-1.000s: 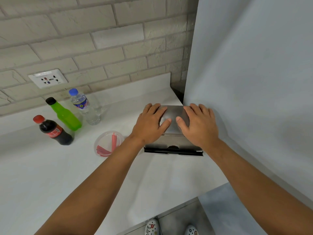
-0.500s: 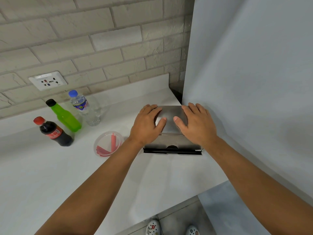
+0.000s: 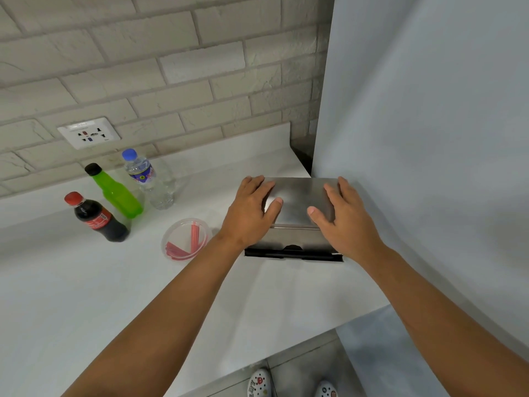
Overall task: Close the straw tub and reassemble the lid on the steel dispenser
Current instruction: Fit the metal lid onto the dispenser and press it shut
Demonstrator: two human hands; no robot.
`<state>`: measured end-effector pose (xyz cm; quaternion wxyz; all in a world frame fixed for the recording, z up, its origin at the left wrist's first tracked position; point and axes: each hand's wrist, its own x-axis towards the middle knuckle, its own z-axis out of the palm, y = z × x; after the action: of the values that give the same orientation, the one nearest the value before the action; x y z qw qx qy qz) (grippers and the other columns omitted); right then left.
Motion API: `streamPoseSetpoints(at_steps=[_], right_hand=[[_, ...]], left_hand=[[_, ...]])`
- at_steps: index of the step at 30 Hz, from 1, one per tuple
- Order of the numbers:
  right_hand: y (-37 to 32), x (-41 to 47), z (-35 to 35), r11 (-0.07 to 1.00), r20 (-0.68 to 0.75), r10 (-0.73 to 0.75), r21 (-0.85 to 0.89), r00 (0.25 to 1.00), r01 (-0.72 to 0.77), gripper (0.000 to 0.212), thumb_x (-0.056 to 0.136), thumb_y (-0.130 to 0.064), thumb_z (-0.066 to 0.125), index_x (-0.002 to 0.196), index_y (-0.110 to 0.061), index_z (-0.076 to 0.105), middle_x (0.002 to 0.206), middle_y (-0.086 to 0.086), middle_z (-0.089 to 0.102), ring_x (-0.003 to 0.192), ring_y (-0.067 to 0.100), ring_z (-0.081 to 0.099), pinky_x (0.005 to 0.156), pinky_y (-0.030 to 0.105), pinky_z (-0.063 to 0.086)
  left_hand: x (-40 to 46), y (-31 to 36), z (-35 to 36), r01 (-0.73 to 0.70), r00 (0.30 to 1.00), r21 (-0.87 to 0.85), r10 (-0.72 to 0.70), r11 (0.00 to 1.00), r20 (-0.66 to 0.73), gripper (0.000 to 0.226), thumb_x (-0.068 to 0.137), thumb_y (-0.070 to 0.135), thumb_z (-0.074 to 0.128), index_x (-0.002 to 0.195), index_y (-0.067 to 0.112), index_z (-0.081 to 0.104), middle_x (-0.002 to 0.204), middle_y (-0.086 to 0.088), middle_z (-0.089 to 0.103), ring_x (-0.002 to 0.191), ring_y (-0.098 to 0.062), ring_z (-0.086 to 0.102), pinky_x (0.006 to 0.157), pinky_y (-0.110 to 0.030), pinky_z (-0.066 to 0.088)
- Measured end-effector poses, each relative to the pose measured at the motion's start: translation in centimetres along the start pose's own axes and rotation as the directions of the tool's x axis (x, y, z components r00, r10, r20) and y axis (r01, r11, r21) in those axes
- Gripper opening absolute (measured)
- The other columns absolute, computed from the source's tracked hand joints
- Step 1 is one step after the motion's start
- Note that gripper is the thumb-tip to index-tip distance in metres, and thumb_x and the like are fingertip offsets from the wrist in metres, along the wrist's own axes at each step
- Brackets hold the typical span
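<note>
The steel dispenser [image 3: 292, 239] stands on the white counter against the grey panel on the right, its black slot facing me. Its brushed steel lid [image 3: 297, 196] lies flat on top. My left hand [image 3: 249, 213] grips the lid's left end and my right hand [image 3: 346, 219] grips its right end, fingers wrapped over the sides and thumbs resting on top. The straw tub [image 3: 187, 221], round and clear with red straws inside, sits on the counter just left of the dispenser, apart from my left hand. Whether a clear lid covers it I cannot tell.
A cola bottle [image 3: 97, 219], a green bottle [image 3: 117, 193] and a water bottle [image 3: 148, 181] stand at the back left near a wall socket [image 3: 88, 133]. A tall grey panel [image 3: 429, 138] walls off the right. The counter's front edge [image 3: 286, 351] runs below my arms.
Both hands have slid apart from the lid's middle to its two ends. The dispenser and tub have not moved.
</note>
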<state>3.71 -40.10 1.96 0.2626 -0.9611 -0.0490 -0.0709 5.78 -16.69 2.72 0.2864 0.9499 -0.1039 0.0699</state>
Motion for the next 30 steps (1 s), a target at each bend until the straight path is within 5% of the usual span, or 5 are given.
streamPoseSetpoints(at_steps=[8,14,18,24,30], right_hand=[[1.9,-0.2,-0.5,0.999,0.14,-0.034,0.043,0.99,0.028,0.113,0.073,-0.088,0.049,0.162,-0.03,0.009,0.172,-0.006,-0.008,0.158,0.027,0.013,0.117,0.042,0.033],[2.8,0.0,-0.7,0.993,0.156,-0.07,0.102,0.985,0.054,0.115,0.069,-0.091,0.046,0.162,-0.033,0.01,0.172,-0.012,-0.008,0.157,0.022,0.015,0.116,0.038,0.031],[3.5,-0.1,-1.2,0.985,0.161,-0.094,0.162,0.983,0.067,0.111,0.071,-0.083,0.055,0.162,-0.032,0.017,0.172,-0.015,-0.003,0.154,0.01,0.017,0.112,0.026,0.026],[4.4,0.1,-1.7,0.947,0.227,-0.146,0.315,0.963,0.069,0.102,0.081,-0.059,0.074,0.162,-0.03,0.019,0.17,-0.023,-0.004,0.136,-0.033,-0.006,0.111,0.013,0.015],[5.0,-0.7,-2.0,0.941,0.234,-0.096,0.337,0.968,0.011,0.11,0.076,-0.056,0.082,0.161,-0.036,0.014,0.144,-0.059,-0.009,0.132,-0.037,-0.006,0.108,0.01,0.01]], left_hand=[[-0.4,0.2,-0.2,0.196,0.981,-0.121,-0.196,0.973,0.009,0.065,0.099,0.059,0.056,0.155,0.029,0.046,0.167,-0.012,0.032,0.156,-0.027,0.03,0.121,-0.046,0.038],[-1.1,0.3,-0.6,0.265,0.964,-0.23,-0.261,0.937,0.046,0.066,0.097,0.062,0.054,0.155,0.035,0.039,0.135,-0.002,0.058,0.121,-0.028,0.062,0.104,-0.049,0.053],[-1.4,0.7,-0.5,0.297,0.954,-0.205,-0.299,0.933,0.021,0.072,0.097,0.063,0.054,0.159,0.031,0.036,0.14,0.0,0.058,0.128,-0.025,0.057,0.109,-0.048,0.048],[-3.1,1.5,0.1,0.347,0.936,-0.178,-0.352,0.921,0.003,0.078,0.098,0.063,0.054,0.162,0.026,0.03,0.146,-0.006,0.054,0.132,-0.027,0.054,0.113,-0.044,0.044],[-6.6,2.6,0.6,0.391,0.913,-0.207,-0.406,0.897,-0.032,0.084,0.094,0.067,0.052,0.164,0.031,0.023,0.154,-0.003,0.046,0.132,-0.025,0.056,0.103,-0.03,0.043]])
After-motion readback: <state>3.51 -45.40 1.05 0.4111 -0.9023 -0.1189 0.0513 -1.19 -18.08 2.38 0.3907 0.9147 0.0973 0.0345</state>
